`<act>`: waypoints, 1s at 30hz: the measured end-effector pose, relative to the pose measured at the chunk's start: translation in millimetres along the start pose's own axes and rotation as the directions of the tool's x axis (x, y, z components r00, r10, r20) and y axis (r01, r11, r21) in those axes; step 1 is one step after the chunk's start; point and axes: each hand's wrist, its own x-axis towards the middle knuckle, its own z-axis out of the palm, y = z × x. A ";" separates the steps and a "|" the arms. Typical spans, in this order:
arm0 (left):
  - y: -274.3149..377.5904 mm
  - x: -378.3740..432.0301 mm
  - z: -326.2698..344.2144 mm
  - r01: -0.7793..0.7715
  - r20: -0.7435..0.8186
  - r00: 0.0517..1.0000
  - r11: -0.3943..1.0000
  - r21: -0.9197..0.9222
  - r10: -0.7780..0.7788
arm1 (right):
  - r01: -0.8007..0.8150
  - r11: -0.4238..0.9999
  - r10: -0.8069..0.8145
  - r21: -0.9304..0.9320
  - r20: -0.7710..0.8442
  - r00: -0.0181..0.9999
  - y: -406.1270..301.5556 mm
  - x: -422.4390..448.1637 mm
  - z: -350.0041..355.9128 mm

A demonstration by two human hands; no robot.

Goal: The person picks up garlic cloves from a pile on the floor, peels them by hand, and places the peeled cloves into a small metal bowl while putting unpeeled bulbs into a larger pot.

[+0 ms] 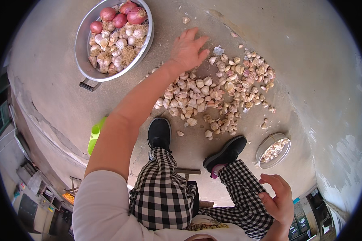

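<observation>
My left hand (pixel 189 49) reaches out palm down with its fingers spread, holding nothing that I can see. It is over the concrete floor, at the far edge of a spread of garlic cloves and small bulbs (pixel 196 93). Left of it stands a round metal pan (pixel 78 57) with garlic bulbs (pixel 114 51) and several red onions (pixel 119 20). My right hand (pixel 277 197) is raised beside my right knee, thumb and fingers apart, with nothing between them. Beyond it, a small round container (pixel 259 155) holds garlic cloves (pixel 274 150).
A bright green plastic thing (pixel 95 135) stands partly behind my left arm. My black shoes (pixel 160 132) rest at the near edge of the garlic. A clear plastic scrap (pixel 218 50) lies near the left hand. Stray cloves (pixel 185 20) are scattered on the concrete floor (pixel 114 99).
</observation>
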 end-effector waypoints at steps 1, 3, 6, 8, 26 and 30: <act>-20.8 16.4 3.0 0.053 -0.040 0.998 0.990 0.129 -0.048 | 0.014 1.000 -0.014 0.002 0.007 1.000 -0.9 -0.7 0.4; -33.9 34.4 6.9 0.138 0.000 0.990 0.954 0.267 -0.143 | 0.039 0.999 -0.039 0.005 0.005 0.999 0.1 -3.2 0.8; -30.0 39.4 10.1 0.176 0.211 0.949 0.947 0.269 -0.236 | 0.047 0.999 -0.047 0.022 -0.003 0.999 -1.5 -7.4 2.0; -15.1 33.4 17.0 0.134 0.301 0.935 0.974 0.181 -0.185 | 0.057 0.998 -0.057 0.015 -0.004 0.998 -3.3 -8.1 2.7; 10.8 -211.7 -75.4 0.171 0.222 0.956 0.979 0.111 -0.193 | 0.155 0.987 -0.155 -0.046 0.019 0.988 -8.2 -30.4 35.5; -5.9 -255.4 -101.1 0.686 0.325 0.664 0.721 0.092 -0.673 | 0.127 0.989 -0.126 -0.071 0.017 0.992 -16.0 -37.9 43.7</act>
